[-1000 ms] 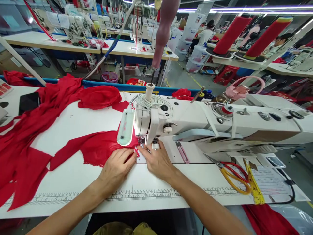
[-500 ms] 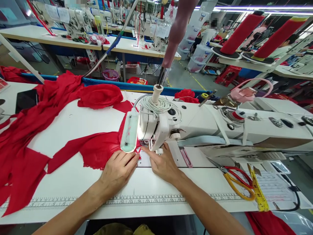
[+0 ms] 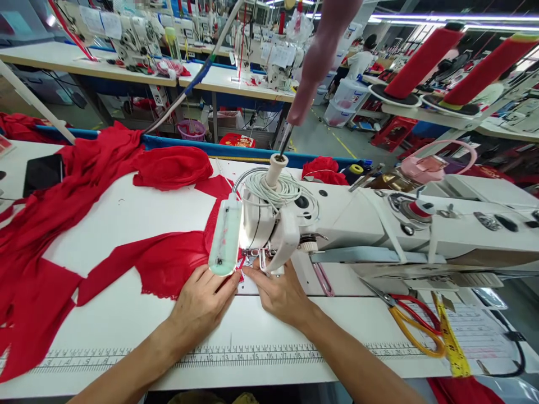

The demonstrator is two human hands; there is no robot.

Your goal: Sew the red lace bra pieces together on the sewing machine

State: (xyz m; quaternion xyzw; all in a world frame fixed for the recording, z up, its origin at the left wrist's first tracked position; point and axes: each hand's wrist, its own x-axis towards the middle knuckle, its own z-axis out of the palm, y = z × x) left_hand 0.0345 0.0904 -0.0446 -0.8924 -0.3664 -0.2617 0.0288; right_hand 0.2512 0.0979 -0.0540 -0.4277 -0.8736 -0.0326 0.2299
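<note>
A white sewing machine [image 3: 379,224] stands on a white table [image 3: 126,320]. My left hand [image 3: 202,306] lies flat on a piece of red lace fabric [image 3: 168,264] just left of the presser foot, fingers stretched toward the needle. My right hand [image 3: 280,294] rests on the table right of the needle, its index finger and thumb pressing the fabric's edge at the foot. A pale green lamp [image 3: 225,235] on the machine head hides part of the needle area.
More red fabric [image 3: 50,224] is heaped over the table's left side. Yellow-and-red scissors [image 3: 412,322], a yellow tape measure [image 3: 452,342] and pink snips [image 3: 322,278] lie to the right. Red thread cones [image 3: 425,56] stand behind. A dark phone [image 3: 42,171] lies far left.
The view has shifted so the machine sits lower and closer. Both hands stay at the presser foot on the red fabric, hardly moved relative to it.
</note>
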